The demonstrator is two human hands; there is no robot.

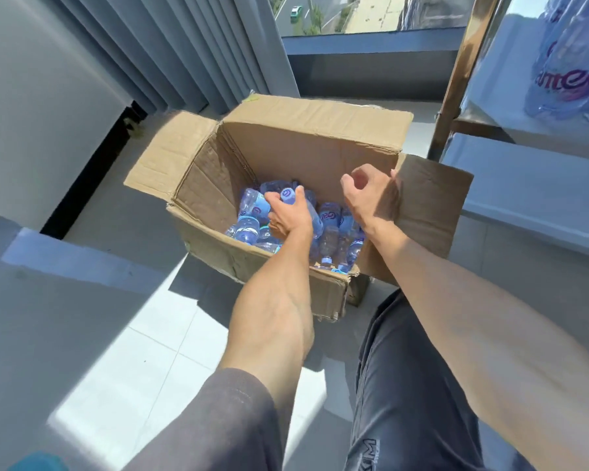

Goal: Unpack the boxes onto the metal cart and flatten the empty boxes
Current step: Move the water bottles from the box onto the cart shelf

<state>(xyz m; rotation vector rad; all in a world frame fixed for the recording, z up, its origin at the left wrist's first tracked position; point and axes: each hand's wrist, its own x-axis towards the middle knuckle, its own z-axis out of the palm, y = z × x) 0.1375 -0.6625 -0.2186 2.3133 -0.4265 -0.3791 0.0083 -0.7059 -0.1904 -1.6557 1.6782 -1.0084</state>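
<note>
Inside the open cardboard box [306, 144] on the floor, the left hand [288, 215] grips a water bottle [291, 195] among loose bottles; the right hand [371, 195] hovers, fingers loosely curled, empty. Slick plastic could slip, and the torn near wall may sag.

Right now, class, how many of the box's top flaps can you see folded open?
3: the left flap spreads over the floor, the far flap stands toward the window, the right flap lies behind the right hand. A near flap may be hidden.
</note>
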